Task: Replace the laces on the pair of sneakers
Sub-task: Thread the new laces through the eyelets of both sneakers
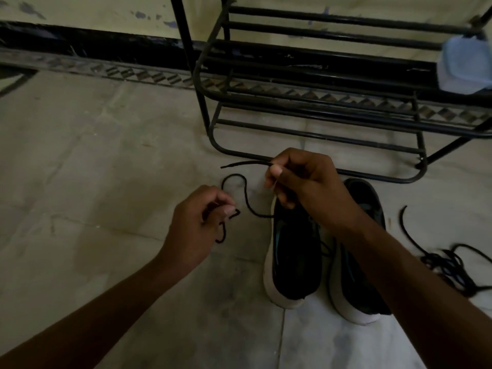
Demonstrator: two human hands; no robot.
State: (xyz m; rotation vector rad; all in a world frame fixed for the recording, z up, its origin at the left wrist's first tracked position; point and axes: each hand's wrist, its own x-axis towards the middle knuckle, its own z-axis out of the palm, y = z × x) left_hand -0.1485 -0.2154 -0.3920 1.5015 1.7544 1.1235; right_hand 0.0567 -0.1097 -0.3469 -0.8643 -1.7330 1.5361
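Observation:
Two black sneakers with white soles stand side by side on the floor, the left sneaker [294,262] and the right sneaker [356,283], which my right forearm partly covers. A black lace [246,194] runs from the left sneaker's front and loops over the floor. My right hand [303,182] pinches one end of that lace above the sneakers' toes, its tip sticking out to the left. My left hand [198,222] pinches another stretch of the lace further left, with a short tail hanging below its fingers.
A tangled pile of black laces [450,265] lies on the floor to the right of the sneakers. A black metal shoe rack [319,102] stands just behind them against the wall, with a pale blue object [464,65] on its right side. Grey floor tiles spread to the left.

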